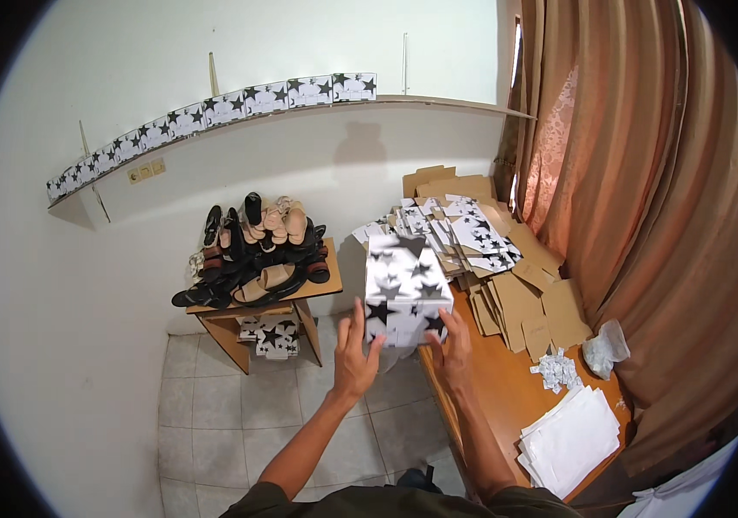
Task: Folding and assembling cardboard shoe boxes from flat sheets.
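A white cardboard box printed with black stars [405, 289] is held up in front of me, its lid down. My left hand [357, 356] grips its left side and my right hand [452, 352] grips its right side, thumbs on the near face. The box is in the air, above the gap between the small shoe table and the long wooden table. Its underside and far side are hidden. Behind it lies a pile of flat star-printed cardboard [473, 233].
Sandals and shoes [270, 259] crowd a small table [328, 281] at left. A wall shelf [438, 103] carries a row of star-printed boxes [265, 97]. The wooden table [494, 380] holds brown cardboard [567, 315], small packets [557, 371], a plastic bag [606, 350] and white paper [572, 440]. Curtains [645, 173] hang at right.
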The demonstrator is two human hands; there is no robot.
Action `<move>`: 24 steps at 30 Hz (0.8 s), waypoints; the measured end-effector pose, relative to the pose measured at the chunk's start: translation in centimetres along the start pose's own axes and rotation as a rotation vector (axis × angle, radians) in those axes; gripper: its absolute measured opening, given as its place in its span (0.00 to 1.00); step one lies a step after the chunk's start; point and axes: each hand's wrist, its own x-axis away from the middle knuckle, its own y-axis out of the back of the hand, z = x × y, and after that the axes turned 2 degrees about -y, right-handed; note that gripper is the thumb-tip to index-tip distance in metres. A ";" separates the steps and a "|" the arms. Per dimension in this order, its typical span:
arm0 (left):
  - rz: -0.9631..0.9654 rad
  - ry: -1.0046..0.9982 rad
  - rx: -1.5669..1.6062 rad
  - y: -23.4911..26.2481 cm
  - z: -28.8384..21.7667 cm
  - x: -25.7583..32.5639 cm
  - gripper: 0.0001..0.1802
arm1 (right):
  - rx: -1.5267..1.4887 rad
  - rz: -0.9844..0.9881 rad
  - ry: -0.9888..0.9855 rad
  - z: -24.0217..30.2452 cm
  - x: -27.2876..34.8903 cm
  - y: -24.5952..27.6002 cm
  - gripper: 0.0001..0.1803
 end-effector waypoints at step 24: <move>-0.373 -0.588 -0.002 -8.1 0.5 -37.0 0.33 | 0.136 -0.347 0.474 -7.9 -38.3 -3.3 0.41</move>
